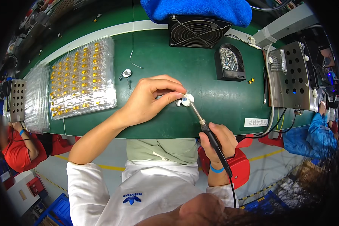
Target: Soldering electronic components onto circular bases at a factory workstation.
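My right hand (220, 141) is wrapped around the black handle of a soldering iron (214, 142). Its metal tip points up and left, touching or nearly touching a small white rounded part (187, 101) on the green bench. My left hand (150, 98) is closed in a pinch at the upper left edge of that part. Whatever is between its thumb and forefinger is too small to make out. Left of this hand lies a little white-and-silver round piece (127, 73) with a dark leg. A thin solder wire (132, 45) hangs down above it, its end curled near the bench.
On the left, a clear plastic tray (111, 75) holds rows of yellow components, beside more stacked clear trays (37, 98). A black fan (196, 33) under a blue towel (199, 11) stands behind. To the right are a black bin (229, 76) of metal parts, yellow pieces (251, 81) and a perforated metal box (290, 90).
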Demonstrator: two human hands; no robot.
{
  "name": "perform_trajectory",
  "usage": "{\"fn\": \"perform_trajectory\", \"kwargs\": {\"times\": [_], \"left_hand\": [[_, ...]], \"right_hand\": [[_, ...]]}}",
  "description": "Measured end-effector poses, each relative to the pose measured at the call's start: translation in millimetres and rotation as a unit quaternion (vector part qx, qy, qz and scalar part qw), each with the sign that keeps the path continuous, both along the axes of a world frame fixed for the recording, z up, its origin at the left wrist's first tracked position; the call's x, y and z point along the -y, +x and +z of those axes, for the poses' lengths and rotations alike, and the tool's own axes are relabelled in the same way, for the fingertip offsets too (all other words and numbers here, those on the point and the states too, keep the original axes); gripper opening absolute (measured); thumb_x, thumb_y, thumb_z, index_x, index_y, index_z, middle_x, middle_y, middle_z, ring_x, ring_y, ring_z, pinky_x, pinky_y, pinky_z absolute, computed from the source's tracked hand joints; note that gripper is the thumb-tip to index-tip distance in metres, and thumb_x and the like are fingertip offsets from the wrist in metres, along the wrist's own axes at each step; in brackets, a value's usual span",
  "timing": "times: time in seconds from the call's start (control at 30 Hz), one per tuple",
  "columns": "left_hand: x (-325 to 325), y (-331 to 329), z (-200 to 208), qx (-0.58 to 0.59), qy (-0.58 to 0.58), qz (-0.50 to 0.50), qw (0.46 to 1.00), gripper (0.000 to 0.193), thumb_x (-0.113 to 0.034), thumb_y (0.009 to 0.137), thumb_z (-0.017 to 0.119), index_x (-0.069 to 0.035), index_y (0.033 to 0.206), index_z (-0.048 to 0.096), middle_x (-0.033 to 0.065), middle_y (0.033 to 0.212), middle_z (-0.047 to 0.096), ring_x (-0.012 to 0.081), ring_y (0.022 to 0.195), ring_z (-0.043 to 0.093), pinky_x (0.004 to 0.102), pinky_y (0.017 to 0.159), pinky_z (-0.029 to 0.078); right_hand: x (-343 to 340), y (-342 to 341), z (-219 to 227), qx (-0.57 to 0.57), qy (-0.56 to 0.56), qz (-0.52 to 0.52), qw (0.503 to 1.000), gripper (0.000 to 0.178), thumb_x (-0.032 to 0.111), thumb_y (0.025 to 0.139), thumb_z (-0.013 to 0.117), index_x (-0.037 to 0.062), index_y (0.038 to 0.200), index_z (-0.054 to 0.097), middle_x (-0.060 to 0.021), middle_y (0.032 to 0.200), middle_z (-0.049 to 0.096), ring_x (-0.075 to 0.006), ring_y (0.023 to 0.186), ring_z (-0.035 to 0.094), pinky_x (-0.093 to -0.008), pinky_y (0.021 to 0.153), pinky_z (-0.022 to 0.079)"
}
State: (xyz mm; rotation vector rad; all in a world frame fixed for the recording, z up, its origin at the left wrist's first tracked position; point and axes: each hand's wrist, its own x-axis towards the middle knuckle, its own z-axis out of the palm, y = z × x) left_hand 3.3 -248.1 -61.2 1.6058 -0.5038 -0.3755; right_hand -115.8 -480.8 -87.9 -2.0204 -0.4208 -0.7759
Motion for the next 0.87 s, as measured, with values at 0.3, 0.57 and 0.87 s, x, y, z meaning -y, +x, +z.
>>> {"fn": "perform_trajectory", "kwargs": {"times": [0.3,0.57,0.87], "left_hand": [[3.6,-1.9,-0.6,-0.010,-0.019,0.005,1.000,0.016,0.002,0.095,0.070,0.004,0.110,0.075,0.0128,0.113,0.071,0.0180,0.101,0.071,0.0299,0.092,0.061],[10.6,-5.7,-0.8,0.031,0.002,0.039,0.999,0.018,0.002,0.090,0.075,0.005,0.107,0.074,0.0121,0.108,0.074,0.0174,0.096,0.073,0.0302,0.093,0.061],[9.0,-7.6,-2.5,0.069,-0.016,0.034,0.997,0.033,0.007,0.089,0.070,0.003,0.121,0.069,0.0150,0.115,0.076,0.0214,0.107,0.074,0.0314,0.094,0.061]], "right_hand": [[4.3,-5.0,-2.7,0.009,-0.004,-0.020,1.000,0.035,0.016,0.087,0.084,-0.0054,0.109,0.068,-0.0175,0.080,0.073,-0.0279,0.066,0.072,-0.0327,0.061,0.058],[2.6,-4.6,-6.7,-0.009,0.057,-0.025,0.998,0.034,0.010,0.079,0.088,-0.0073,0.103,0.071,-0.0180,0.076,0.071,-0.0309,0.062,0.071,-0.0346,0.058,0.057],[6.6,-6.8,4.6,-0.062,-0.004,0.007,0.998,0.036,0.018,0.088,0.082,-0.0044,0.112,0.067,-0.0183,0.084,0.076,-0.0282,0.072,0.075,-0.0317,0.068,0.059]]}}
